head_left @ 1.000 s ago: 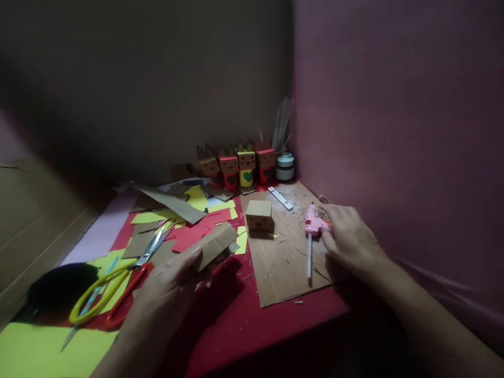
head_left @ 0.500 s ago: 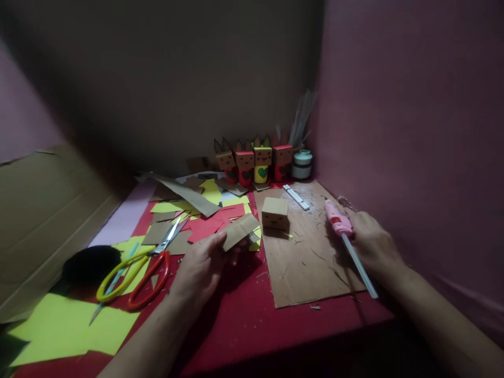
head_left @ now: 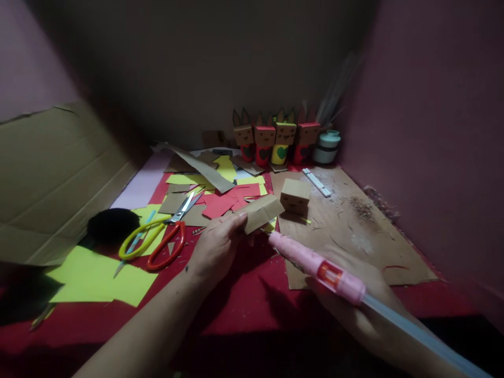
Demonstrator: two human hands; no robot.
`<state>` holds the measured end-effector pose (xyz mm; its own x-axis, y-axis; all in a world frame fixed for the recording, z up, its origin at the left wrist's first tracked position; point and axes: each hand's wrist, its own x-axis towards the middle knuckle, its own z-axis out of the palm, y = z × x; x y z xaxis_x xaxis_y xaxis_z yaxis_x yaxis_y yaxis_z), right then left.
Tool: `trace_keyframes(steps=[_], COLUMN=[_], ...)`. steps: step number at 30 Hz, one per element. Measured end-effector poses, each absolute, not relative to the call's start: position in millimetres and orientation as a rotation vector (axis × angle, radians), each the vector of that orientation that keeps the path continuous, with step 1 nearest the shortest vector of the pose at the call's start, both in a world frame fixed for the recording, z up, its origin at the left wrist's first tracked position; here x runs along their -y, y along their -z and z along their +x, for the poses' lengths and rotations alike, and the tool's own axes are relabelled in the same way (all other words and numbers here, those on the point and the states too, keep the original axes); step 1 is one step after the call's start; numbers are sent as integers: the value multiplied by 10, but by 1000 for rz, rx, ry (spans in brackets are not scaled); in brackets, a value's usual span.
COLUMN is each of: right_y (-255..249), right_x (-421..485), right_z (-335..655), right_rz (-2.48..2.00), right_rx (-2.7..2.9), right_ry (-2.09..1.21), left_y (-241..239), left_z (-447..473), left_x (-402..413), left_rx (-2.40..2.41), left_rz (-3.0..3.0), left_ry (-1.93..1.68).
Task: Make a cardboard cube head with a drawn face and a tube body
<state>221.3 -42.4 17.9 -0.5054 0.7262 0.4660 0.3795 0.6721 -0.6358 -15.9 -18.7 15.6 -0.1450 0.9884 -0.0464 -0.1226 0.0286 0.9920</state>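
Between the thumb and fingers of my left hand (head_left: pixel 218 244) is a folded strip of cardboard (head_left: pixel 263 212), tilted up to the right. My right hand (head_left: pixel 350 294) is wrapped round a pink hot glue gun (head_left: pixel 315 265), blurred by motion. A long clear glue stick (head_left: pixel 417 328) juts from its back end. The gun's nozzle points left, just below the cardboard strip and apart from it. Behind the strip, a small cardboard box with a drawn face (head_left: pixel 295 197) sits on a brown board (head_left: pixel 346 226).
Red-and-yellow-handled scissors (head_left: pixel 167 236) lie on paper scraps at the left. Several cardboard-headed figures (head_left: pixel 283 136) line the back wall beside a mint-coloured jar (head_left: pixel 326 147). White sticks (head_left: pixel 316 182) rest on the board. Walls close in on the right and back.
My right hand has brought the glue gun from the board's right side leftward and nearer, close to the cardboard strip. The camera view has shifted, and my left hand still holds the strip.
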Motion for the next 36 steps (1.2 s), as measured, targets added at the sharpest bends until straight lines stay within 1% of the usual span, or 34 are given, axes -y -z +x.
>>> trace_keyframes(steps=[7,15,20,27,31,36], right_y=[64,129,84,-57,-21,27], right_x=[388,383,391,425,426,414], right_z=[2061,2091,2140,2224,2292,2361], right_rz=[-818,-783,-822,-866,-912,-865], right_rx=[2132,2099,2061,1918,1831,1766], right_ry=[-605,-641,-665,-802,-849,-822], left_y=[-267,-286,-220,-223,-253,-219], left_z=[-120,-130,-133,-162,-212,-266], left_x=[231,215,162,50,0,-78], left_rx=[-1369,-1300,-1174,-1072,-1059,-1030], left_rz=[1162,1094,952,580,425,332], left_ry=[-1321,-1318,-1361,-1414,-1400,-1461])
